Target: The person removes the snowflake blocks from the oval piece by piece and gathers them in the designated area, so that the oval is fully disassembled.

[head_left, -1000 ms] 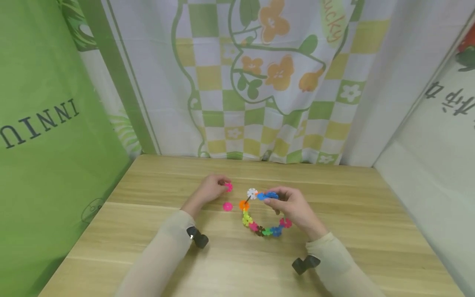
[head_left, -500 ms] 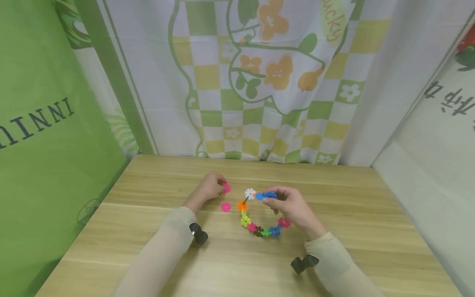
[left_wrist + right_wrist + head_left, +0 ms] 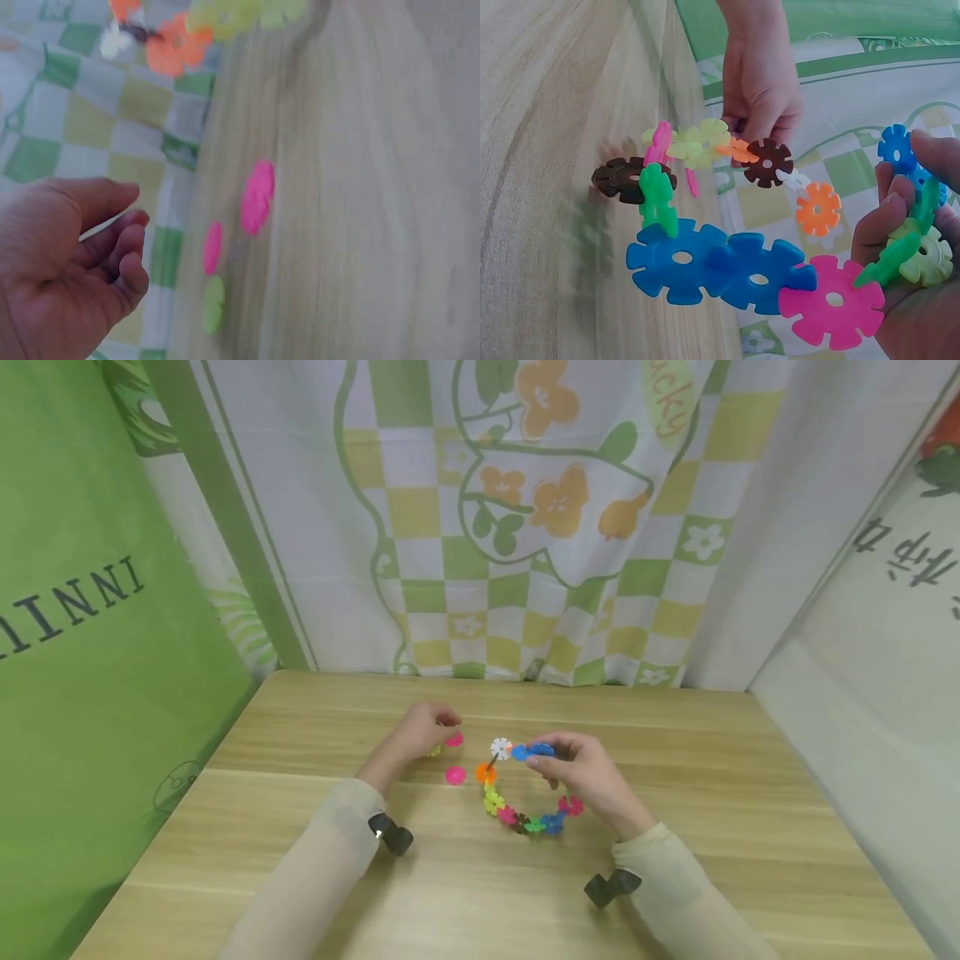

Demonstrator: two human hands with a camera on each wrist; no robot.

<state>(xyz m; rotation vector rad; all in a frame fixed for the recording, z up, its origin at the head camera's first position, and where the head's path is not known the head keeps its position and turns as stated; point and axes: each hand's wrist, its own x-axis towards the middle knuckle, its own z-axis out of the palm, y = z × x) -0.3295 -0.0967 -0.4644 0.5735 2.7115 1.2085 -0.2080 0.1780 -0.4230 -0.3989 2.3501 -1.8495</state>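
My right hand (image 3: 588,777) grips the blue end of a chain of interlocked plastic snowflake discs (image 3: 681,259), thumb against fingers; pale and green discs lie at the palm in the right wrist view. The chain curves into a near loop of blue, pink, green, brown, yellow and orange discs, with a white disc (image 3: 501,748) on its far side. My left hand (image 3: 64,255) hovers with loosely bent fingers and nothing between them. Beside it on the table are a pink disc (image 3: 213,247), a yellow-green disc (image 3: 214,304) and a nearer pink disc (image 3: 455,775).
A wooden table (image 3: 480,893) lies under both hands. A patterned curtain (image 3: 555,635) hangs along its back edge, with a green cloth (image 3: 90,735) on the left and a white one (image 3: 862,710) on the right. Dark cameras (image 3: 390,835) are strapped to the wrists.
My left hand, earlier at the far pink disc, has lifted a little and shifted left; a yellow-green disc now shows beneath it. My right hand keeps its grip on the chain, almost still.
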